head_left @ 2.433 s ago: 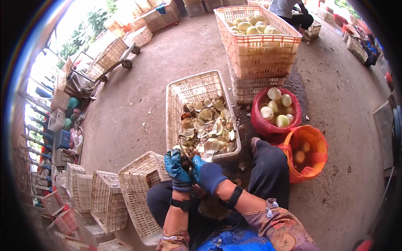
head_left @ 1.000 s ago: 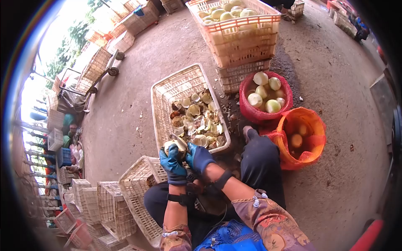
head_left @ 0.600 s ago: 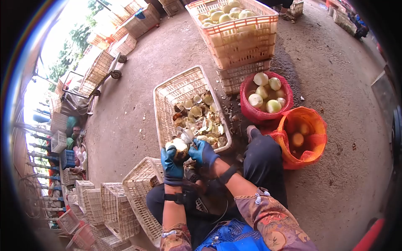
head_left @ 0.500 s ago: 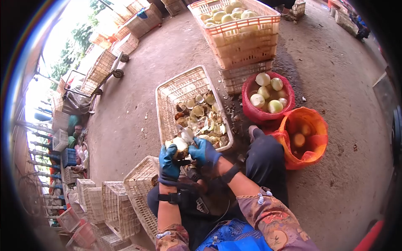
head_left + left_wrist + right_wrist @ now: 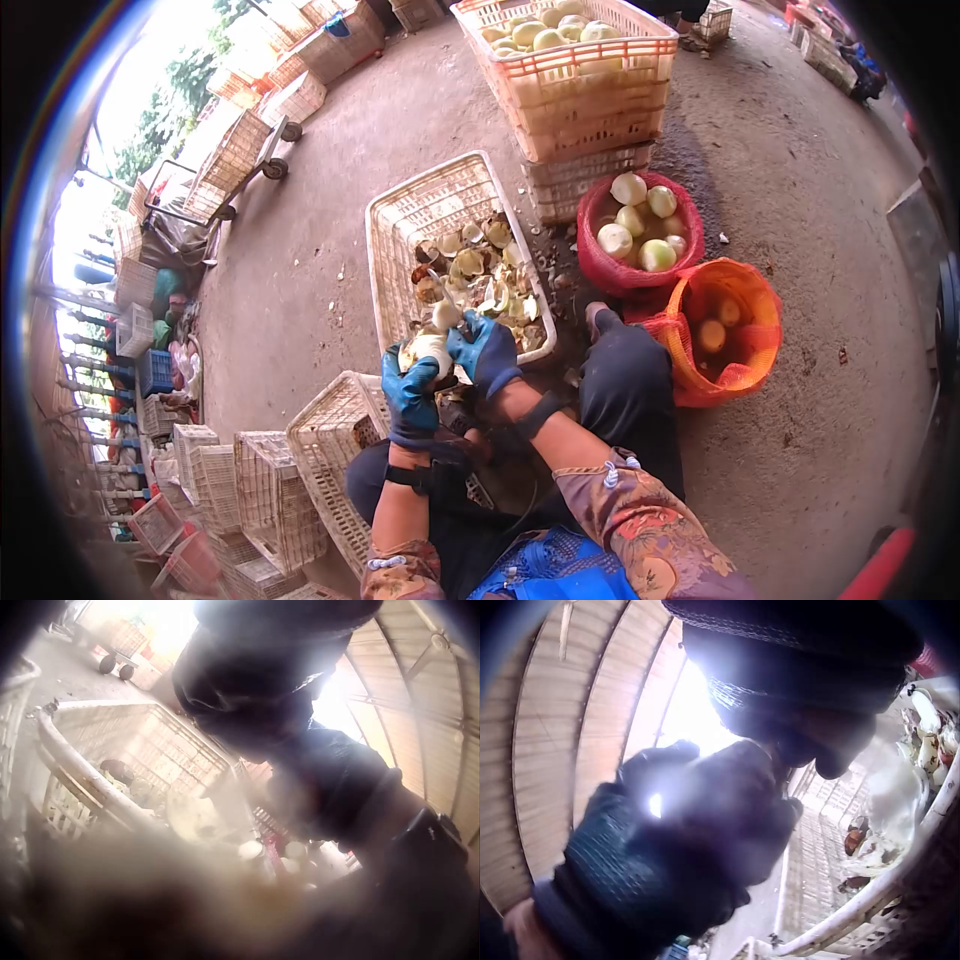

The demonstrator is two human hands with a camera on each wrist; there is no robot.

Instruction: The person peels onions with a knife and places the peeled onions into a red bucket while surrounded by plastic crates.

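My left hand [image 5: 408, 398], in a blue glove, grips a round pale vegetable [image 5: 425, 352] with dark patches over the crate's near rim. Close beside it, my gloved right hand [image 5: 485, 355] holds a small knife, its thin grey blade [image 5: 434, 283] pointing away from me. A pale slice of peel [image 5: 446, 316] lies against the blade. In the right wrist view, the left glove [image 5: 667, 832] is near the dark right glove [image 5: 802, 697]; the fingers hide the knife's handle. The left wrist view is blurred. Below the hands, a white crate [image 5: 385, 255] holds peels [image 5: 470, 265].
To the right stand a red bucket [image 5: 588, 245] of peeled vegetables in water and an orange mesh-lined bucket [image 5: 760, 350]. Behind them, stacked crates [image 5: 590, 105] carry more pale vegetables. An empty-looking tilted crate [image 5: 325, 440] leans at my left, beside several others [image 5: 270, 495].
The vegetable has turned in my left hand and shows more pale surface. My right hand has moved along it with the knife, and a pale slice now stands off it.
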